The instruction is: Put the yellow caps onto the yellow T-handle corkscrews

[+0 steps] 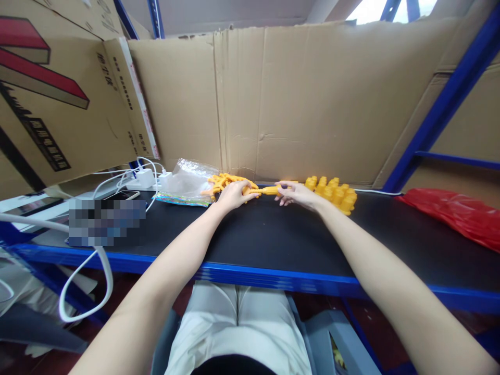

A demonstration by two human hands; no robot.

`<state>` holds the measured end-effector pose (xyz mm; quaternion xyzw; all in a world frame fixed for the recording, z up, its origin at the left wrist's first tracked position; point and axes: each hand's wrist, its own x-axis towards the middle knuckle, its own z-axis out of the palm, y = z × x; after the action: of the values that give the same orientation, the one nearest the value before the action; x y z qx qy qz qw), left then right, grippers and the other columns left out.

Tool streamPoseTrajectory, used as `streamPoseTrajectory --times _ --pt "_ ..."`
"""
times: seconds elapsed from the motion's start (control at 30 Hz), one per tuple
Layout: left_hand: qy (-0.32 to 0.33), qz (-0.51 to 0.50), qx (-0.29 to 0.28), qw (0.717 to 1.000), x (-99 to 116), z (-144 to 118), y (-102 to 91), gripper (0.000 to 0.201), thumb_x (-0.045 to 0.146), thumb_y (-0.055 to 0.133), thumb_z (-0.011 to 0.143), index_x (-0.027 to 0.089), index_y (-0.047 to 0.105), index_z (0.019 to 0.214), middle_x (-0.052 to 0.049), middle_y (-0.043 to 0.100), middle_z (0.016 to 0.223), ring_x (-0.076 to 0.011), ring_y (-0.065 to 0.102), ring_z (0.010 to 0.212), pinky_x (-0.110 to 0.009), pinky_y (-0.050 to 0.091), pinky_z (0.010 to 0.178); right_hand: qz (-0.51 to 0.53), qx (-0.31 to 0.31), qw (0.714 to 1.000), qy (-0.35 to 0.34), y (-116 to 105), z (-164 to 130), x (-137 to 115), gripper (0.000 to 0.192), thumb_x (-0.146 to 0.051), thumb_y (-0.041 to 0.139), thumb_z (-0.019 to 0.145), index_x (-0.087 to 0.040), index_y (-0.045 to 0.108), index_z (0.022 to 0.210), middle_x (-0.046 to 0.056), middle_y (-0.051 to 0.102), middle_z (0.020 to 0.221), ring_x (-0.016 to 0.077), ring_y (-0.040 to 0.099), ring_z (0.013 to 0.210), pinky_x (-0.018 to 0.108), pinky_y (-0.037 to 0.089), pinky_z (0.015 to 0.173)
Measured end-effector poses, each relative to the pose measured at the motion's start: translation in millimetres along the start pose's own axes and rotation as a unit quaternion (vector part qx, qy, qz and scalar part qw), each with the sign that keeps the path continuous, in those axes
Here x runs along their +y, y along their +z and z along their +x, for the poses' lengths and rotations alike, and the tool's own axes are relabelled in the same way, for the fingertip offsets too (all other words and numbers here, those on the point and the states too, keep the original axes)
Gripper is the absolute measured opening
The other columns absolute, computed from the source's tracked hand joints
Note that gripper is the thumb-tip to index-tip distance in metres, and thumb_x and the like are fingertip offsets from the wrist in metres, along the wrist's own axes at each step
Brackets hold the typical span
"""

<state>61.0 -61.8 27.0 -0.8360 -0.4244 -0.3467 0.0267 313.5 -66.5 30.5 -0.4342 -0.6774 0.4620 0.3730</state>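
Note:
My left hand (235, 194) is closed, thumb and fingers pinching one end of a slim yellow plastic piece (269, 191). At the other end of that piece, the fingers of my right hand (296, 196) close on it, with the lower fingers loosely curled. The piece lies level between both hands, just above the black tabletop; its ends are hidden by fingers. Behind my left hand is a heap of branching orange-yellow plastic parts (222, 180), partly on a clear plastic bag (187, 176). Beside my right wrist stand several upright yellow knobbed pieces (336, 192) in a cluster.
The black table (269, 239) has a blue metal front edge (273, 275). Cardboard (312, 104) walls off the back. White cables and a charger (145, 178) lie left, near a blurred-out object (105, 221). A red plastic bag (453, 213) lies right, by a blue post (441, 109).

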Motion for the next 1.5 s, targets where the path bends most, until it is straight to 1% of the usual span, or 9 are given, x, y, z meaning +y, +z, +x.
streamPoseTrajectory --times 0.07,0.2,0.33,0.5,0.7,0.8,0.9,1.13,1.5 --pt "-0.002 -0.006 -0.002 1.000 -1 1 0.5 0.038 0.051 0.061 0.076 0.018 0.064 0.095 -0.003 0.066 0.076 -0.0170 0.061 0.074 -0.025 0.041 0.066 -0.002 -0.006 1.000 -0.014 -1 -1 0 0.055 -0.036 0.072 0.073 -0.018 0.048 0.118 0.003 0.069 0.077 0.0112 0.063 0.060 0.023 0.050 0.056" --pt "-0.007 -0.005 0.001 1.000 -3 2 1.7 0.043 0.053 0.068 0.070 0.018 0.064 0.094 -0.003 0.066 0.077 -0.0180 0.061 0.075 -0.025 0.041 0.068 -0.011 -0.003 0.999 -0.039 -1 -1 -1 0.049 -0.040 0.076 0.066 -0.016 0.052 0.102 0.004 0.068 0.072 0.0121 0.062 0.057 0.025 0.049 0.056" --pt "-0.002 0.003 0.009 1.000 -3 1 1.7 0.043 0.054 0.068 0.069 0.018 0.063 0.092 -0.003 0.066 0.078 -0.0185 0.061 0.075 -0.026 0.041 0.067 -0.023 0.009 0.998 -0.051 1 -2 -4 0.049 -0.049 0.075 0.062 -0.015 0.055 0.092 0.004 0.068 0.068 0.0135 0.062 0.053 0.027 0.047 0.056" --pt "0.007 0.004 0.013 1.000 -1 0 1.1 0.042 0.052 0.069 0.068 0.018 0.063 0.092 -0.003 0.066 0.077 -0.0180 0.061 0.075 -0.025 0.041 0.068 -0.053 0.008 0.996 -0.064 5 -7 -10 0.050 -0.062 0.067 0.065 -0.014 0.058 0.079 0.004 0.066 0.062 0.0133 0.060 0.048 0.026 0.045 0.054" --pt "0.012 0.006 0.014 1.000 2 1 0.3 0.040 0.050 0.069 0.070 0.018 0.064 0.093 -0.003 0.066 0.077 -0.0173 0.061 0.074 -0.025 0.041 0.068 -0.062 0.022 0.996 -0.060 9 -9 -16 0.053 -0.067 0.063 0.065 -0.015 0.057 0.065 0.002 0.062 0.054 0.0104 0.054 0.040 0.025 0.040 0.048" --pt "0.017 0.009 0.016 1.000 3 1 -0.3 0.039 0.050 0.068 0.071 0.018 0.063 0.093 -0.003 0.067 0.079 -0.0175 0.061 0.074 -0.025 0.041 0.068 -0.053 0.033 0.997 -0.049 11 -7 -16 0.055 -0.069 0.061 0.066 -0.015 0.055 0.060 0.003 0.060 0.050 0.0099 0.051 0.036 0.024 0.037 0.043" --pt "0.020 0.021 0.020 0.999 3 1 -0.7 0.039 0.049 0.068 0.072 0.017 0.062 0.094 -0.004 0.068 0.081 -0.0182 0.062 0.076 -0.026 0.042 0.070 -0.036 0.046 0.998 -0.019 13 -4 -14 0.055 -0.068 0.058 0.071 -0.013 0.057 0.061 0.004 0.059 0.046 0.0099 0.049 0.033 0.023 0.035 0.038" --pt "0.038 0.051 0.021 0.998 6 0 -1.5 0.035 0.048 0.065 0.075 0.019 0.058 0.095 -0.005 0.067 0.092 -0.0206 0.062 0.086 -0.029 0.044 0.074 0.015 0.058 0.996 0.061 18 0 -10 0.052 -0.054 0.043 0.089 -0.013 0.055 0.059 0.006 0.055 0.040 0.0093 0.045 0.028 0.020 0.034 0.030" --pt "0.014 0.035 -0.002 0.999 9 1 -0.3 0.032 0.044 0.066 0.074 0.020 0.061 0.096 -0.004 0.068 0.092 -0.0207 0.062 0.087 -0.029 0.045 0.074 0.001 0.063 0.994 0.089 16 1 -7 0.054 -0.060 0.042 0.086 -0.014 0.054 0.061 0.006 0.055 0.041 0.0096 0.046 0.029 0.020 0.036 0.030"
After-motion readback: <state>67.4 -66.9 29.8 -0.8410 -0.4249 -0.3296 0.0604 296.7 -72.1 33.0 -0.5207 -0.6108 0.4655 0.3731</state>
